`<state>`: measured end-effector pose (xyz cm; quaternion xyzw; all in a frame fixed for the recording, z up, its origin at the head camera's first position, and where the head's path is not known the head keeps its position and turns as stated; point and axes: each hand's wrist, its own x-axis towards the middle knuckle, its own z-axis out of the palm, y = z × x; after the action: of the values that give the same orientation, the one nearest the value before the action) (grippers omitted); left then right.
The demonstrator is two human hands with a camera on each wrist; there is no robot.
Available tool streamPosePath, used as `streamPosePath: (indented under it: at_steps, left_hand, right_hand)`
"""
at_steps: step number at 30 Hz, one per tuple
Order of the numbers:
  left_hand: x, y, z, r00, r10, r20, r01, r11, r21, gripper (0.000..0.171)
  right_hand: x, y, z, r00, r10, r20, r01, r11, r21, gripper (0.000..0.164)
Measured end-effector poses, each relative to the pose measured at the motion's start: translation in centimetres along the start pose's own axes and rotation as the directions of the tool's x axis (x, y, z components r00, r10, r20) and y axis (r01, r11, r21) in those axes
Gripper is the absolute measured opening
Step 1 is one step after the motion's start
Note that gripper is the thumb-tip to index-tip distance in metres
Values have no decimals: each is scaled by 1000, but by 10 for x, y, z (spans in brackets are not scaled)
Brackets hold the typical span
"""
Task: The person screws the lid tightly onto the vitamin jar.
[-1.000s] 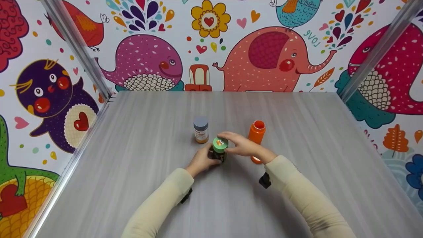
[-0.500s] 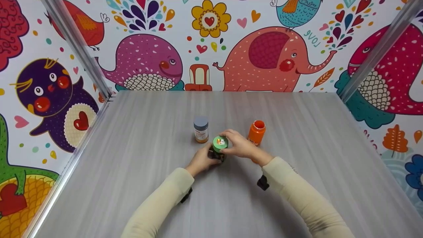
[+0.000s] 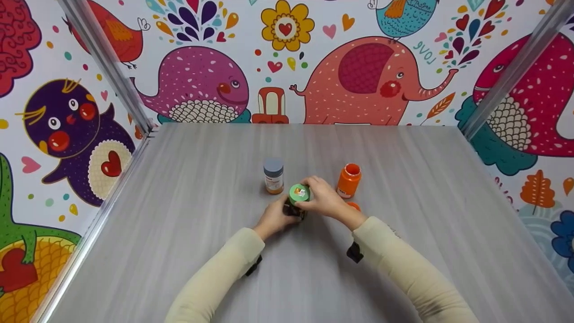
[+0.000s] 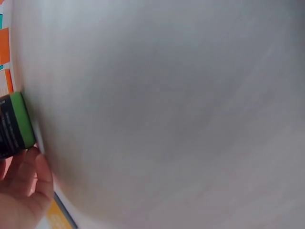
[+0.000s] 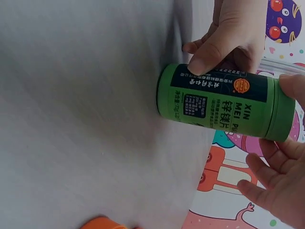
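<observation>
A green bottle with a dark label and a green cap stands on the table between the two hands. My left hand grips its lower body, thumb on the near side in the right wrist view. My right hand holds the cap at the top, thumb on one side and fingers on the other. In the left wrist view only part of the bottle and of the left hand shows at the left edge.
Behind the left hand stands a bottle with a grey cap. An uncapped orange bottle is beyond the right hand. A round orange piece lies partly hidden behind the right wrist. Patterned walls border the table.
My right hand has turned about the cap, its wrist lowering and moving slightly left. More of the orange bottle now shows. The left hand has kept its place on the green bottle.
</observation>
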<state>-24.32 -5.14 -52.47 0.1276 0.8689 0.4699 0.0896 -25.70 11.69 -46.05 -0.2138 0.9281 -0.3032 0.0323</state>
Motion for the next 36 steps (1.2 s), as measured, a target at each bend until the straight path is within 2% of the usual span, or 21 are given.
streamPosePath:
  at_steps: [10,19,26,30,36]
  left_hand:
    - [0,0,2,1000,10,-12,-10,1000,-6,55]
    - [1,1,0,1000,-6,-3,6,1000,-2,61]
    - [0,2,-1,1000,-16,6,16,1000,-4,55]
    - [0,3,0,1000,-18,16,19,1000,-11,54]
    - [4,7,1,998,-55,-21,55,998,15,57]
  right_hand:
    - [-2,-2,9,989,101,-107,-102,995,3,50]
    - [-4,-5,13,983,99,-157,-100,995,4,50]
    - [-4,-4,12,985,126,-113,-119,990,69,52]
    - [-7,1,11,993,84,-88,-76,993,92,58]
    - [-21,19,4,999,34,-30,-32,998,53,70]
